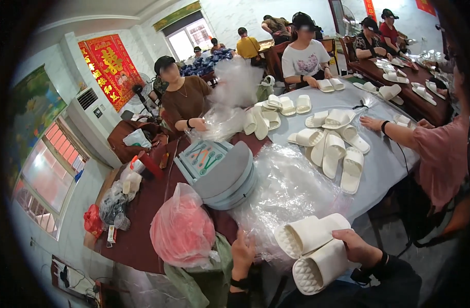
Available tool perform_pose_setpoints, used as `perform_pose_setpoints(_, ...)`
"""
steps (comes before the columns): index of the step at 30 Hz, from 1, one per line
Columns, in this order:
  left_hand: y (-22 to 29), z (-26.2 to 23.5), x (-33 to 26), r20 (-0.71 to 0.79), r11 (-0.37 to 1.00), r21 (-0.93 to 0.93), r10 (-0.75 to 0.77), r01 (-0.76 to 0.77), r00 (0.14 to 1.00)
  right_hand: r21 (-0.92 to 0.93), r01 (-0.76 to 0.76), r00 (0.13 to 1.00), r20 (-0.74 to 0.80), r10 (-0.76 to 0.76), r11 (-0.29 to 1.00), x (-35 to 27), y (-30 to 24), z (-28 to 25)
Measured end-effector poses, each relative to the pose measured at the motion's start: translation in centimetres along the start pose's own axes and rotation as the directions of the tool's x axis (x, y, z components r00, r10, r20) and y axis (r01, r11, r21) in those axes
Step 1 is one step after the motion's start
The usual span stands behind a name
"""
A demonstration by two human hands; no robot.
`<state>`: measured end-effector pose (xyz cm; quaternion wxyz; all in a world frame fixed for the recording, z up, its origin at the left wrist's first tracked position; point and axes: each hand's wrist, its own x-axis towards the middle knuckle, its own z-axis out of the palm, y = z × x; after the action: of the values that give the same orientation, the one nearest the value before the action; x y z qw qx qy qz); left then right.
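Slippers (pixel 314 251), two white ones stacked sole to sole, lie across the person's lap just off the near edge of the table (pixel 158 205), their long axes running from lower left to upper right and their ribbed heel ends pointing toward the lower left. The right hand (pixel 359 247) clasps the pair from the right, fingers curled over the upper slipper; its wrist and a dark band are partly cut off by the sleeve. The left hand (pixel 242 254) pinches the near edge of a clear plastic bag (pixel 286 190), fingers bent closed on the film; the fingertips themselves are hidden in the folds. That crumpled film spreads from the near edge toward the middle of the table, and how many bags it holds cannot be made out. A pink plastic bag (pixel 181 231) sits at the near left edge, with a grey-and-teal stack of flat packs (pixel 222 174) just behind it. On the grey cloth at the far right portion, loose white slippers (pixel 332 146) lie in a heap, roughly a dozen, overlapping too much for a sure count. Another person's hand (pixel 372 123) rests on the table's right edge.
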<state>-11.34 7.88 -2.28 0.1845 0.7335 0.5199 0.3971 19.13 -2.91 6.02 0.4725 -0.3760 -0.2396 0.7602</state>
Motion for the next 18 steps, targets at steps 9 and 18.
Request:
perform_pose_setpoints(9, 2.2, 2.6, 2.6, -0.082, 0.955, 0.164, 0.264, -0.248, 0.961, -0.006, -0.021, 1.000, 0.011, 0.021, 1.000, -1.1, 0.9, 0.4)
perform_pose_setpoints(18, 4.4, 1.6, 7.0, -0.006, 0.979, 0.173, 0.106, -0.104, 0.994, 0.003, -0.060, 0.998, 0.017, 0.060, 0.998, -1.2, 2.1, 1.4)
